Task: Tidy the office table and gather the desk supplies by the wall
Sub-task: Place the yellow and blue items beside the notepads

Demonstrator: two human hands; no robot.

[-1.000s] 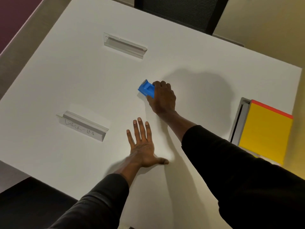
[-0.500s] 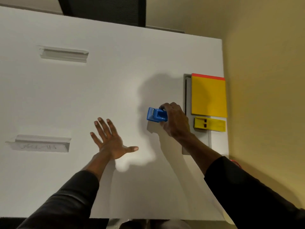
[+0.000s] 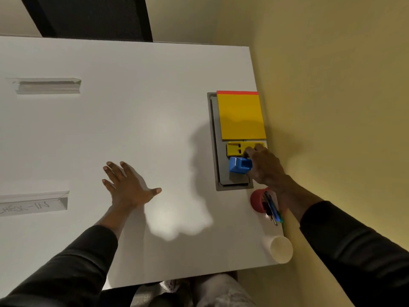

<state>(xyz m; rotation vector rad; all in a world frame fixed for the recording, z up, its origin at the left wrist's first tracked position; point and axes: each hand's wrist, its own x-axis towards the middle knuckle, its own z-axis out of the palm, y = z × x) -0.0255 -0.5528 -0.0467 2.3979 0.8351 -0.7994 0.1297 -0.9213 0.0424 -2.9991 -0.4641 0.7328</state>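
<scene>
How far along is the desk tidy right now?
Done: the yellow pad, yellow stapler, red pen cup and paper cup already sit along the wall edge. In hand: the right hand grips the blue stapler over the grey panel, next to the yellow one. Left hand lies flat, open. Left: two clear sign holders remain out on the table.
</scene>
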